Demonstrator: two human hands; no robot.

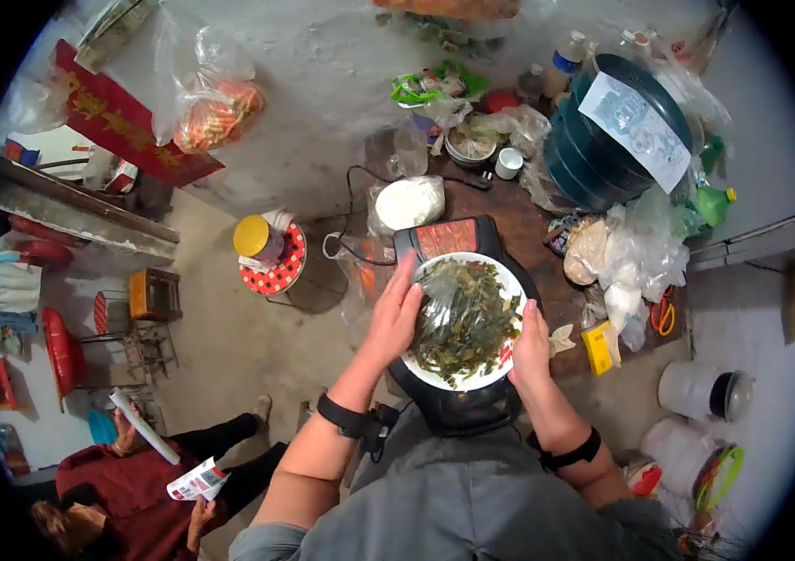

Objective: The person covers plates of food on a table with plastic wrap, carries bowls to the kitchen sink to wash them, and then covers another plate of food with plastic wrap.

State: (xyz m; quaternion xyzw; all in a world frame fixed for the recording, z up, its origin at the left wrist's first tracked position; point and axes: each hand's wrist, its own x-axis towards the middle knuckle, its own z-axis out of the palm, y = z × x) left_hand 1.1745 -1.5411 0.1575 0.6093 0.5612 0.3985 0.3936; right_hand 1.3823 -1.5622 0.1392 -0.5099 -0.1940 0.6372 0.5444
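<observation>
A white plate (479, 381) carries dark green leafy vegetables (458, 327), with clear plastic film (449, 297) stretched shiny over the food. My left hand (393, 320) grips the plate's left side, fingers extended along the rim and film. On the opposite rim, my right hand (532, 350) holds it with the thumb near the top edge. Below the plate is a black appliance (461, 409) with a red panel; whether the plate rests on it or is held above it, I cannot tell.
The wooden table (539, 271) bears a bag of white stuff (408, 204), a white cup (508, 164), a large dark green bucket (594, 140), a yellow box (598, 348) and orange-handled scissors (664, 313). A stool (287, 271) stands left. A person (126, 486) holding papers sits lower left.
</observation>
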